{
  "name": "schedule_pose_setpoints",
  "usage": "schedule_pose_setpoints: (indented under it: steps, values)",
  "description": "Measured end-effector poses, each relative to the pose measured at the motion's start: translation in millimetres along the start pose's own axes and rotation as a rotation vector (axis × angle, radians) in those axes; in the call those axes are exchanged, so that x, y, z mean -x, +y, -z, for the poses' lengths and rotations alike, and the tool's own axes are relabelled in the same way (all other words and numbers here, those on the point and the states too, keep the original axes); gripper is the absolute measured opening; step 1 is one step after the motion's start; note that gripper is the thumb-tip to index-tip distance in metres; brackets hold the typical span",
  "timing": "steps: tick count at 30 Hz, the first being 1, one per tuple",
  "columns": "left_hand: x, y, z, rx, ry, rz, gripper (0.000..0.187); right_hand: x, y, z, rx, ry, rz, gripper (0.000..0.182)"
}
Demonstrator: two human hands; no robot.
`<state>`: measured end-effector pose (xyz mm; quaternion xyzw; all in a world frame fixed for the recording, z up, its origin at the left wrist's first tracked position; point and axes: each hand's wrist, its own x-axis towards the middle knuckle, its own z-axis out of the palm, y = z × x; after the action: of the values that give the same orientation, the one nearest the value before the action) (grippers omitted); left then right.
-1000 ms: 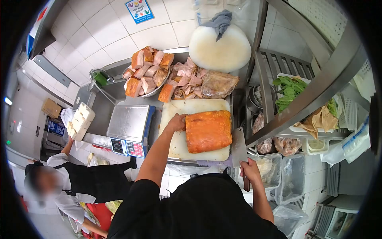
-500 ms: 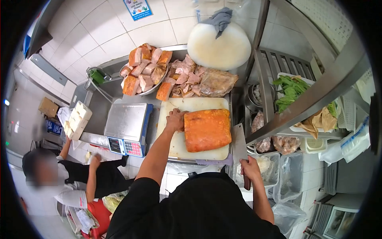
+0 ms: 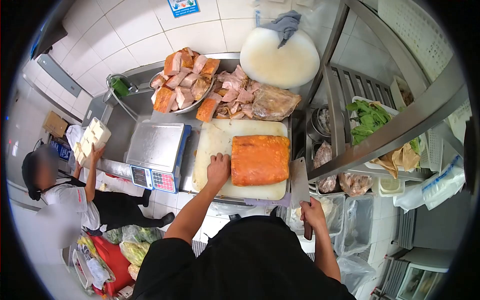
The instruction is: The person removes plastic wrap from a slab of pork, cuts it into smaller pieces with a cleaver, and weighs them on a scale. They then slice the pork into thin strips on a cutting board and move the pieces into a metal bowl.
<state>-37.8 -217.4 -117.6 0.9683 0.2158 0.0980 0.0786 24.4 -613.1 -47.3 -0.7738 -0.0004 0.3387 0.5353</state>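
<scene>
A large slab of roast pork (image 3: 260, 161) with orange, crisp-looking skin lies on a white cutting board (image 3: 207, 140). My left hand (image 3: 218, 169) rests on the board against the slab's left side, its fingers curled in. A cleaver (image 3: 300, 182) with a broad steel blade and a brown handle is gripped in my right hand (image 3: 313, 214). Its blade points away from me, just right of the board, apart from the meat. Behind the board, cut pork pieces (image 3: 232, 95) lie loose, and more pork chunks (image 3: 185, 82) are heaped in a metal bowl (image 3: 192, 106).
A digital scale (image 3: 156, 142) stands left of the board. A round white board (image 3: 279, 62) with a grey cloth (image 3: 286, 26) leans on the wall. To the right, a metal rack (image 3: 360, 145) holds leafy greens (image 3: 370, 121). At left, a co-worker (image 3: 82, 192) carries white blocks (image 3: 92, 140).
My left hand has drawn its fingers in and slid slightly toward me along the slab's side. The cleaver has barely shifted. The co-worker has turned and lifted the white blocks.
</scene>
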Motion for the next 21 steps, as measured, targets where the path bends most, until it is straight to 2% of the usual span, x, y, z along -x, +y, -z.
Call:
schedule_pose_setpoints:
  steps: [4, 6, 9, 10, 11, 12, 13, 15, 16, 17, 18, 19, 21]
  values:
    - [-13, -21, 3, 0.070, -0.018, 0.089, 0.020, -2, 4, -2, -0.023, -0.007, -0.012, 0.017]
    - [-43, -31, 4, 0.259, -0.118, 0.337, 0.023, -4, 6, -4, -0.044, -0.004, -0.005, 0.017]
    - [-120, -59, -6, 0.346, -0.050, 0.421, 0.035, -3, 2, -5, -0.028, -0.018, 0.030, 0.017]
    - [-157, -70, -5, 0.404, 0.027, 0.439, 0.039, -3, 2, -5, -0.029, -0.016, 0.028, 0.017]
    - [-188, -60, 32, 0.449, 0.040, 0.365, 0.043, -4, 3, -5, -0.033, -0.014, 0.016, 0.019]
    - [-227, -75, 21, 0.788, 0.226, 0.331, 0.045, -5, 3, -5, -0.036, -0.014, 0.003, 0.020]
    - [-227, -32, 93, 0.870, 0.249, 0.245, 0.044, -5, 4, -5, -0.033, -0.014, -0.003, 0.020]
    - [-257, -16, 123, 0.785, 0.557, 0.179, 0.045, -5, 5, -3, -0.021, -0.033, 0.009, 0.020]
    - [-249, -1, 138, 0.790, 0.542, 0.182, 0.045, -5, 6, -3, -0.021, -0.028, -0.006, 0.020]
    - [-236, 19, 155, 0.752, 0.526, 0.094, 0.043, -4, 7, -3, -0.022, -0.018, 0.020, 0.020]
    - [-226, 33, 159, 0.714, 0.513, 0.005, 0.040, -4, 8, -3, -0.022, -0.009, 0.048, 0.020]
    - [-219, 39, 144, 0.716, 0.505, 0.007, 0.040, -3, 8, -2, -0.022, -0.007, 0.040, 0.020]
    - [-202, 38, 107, 0.308, -0.156, 0.208, 0.034, -2, 3, -2, -0.016, -0.007, 0.030, 0.018]
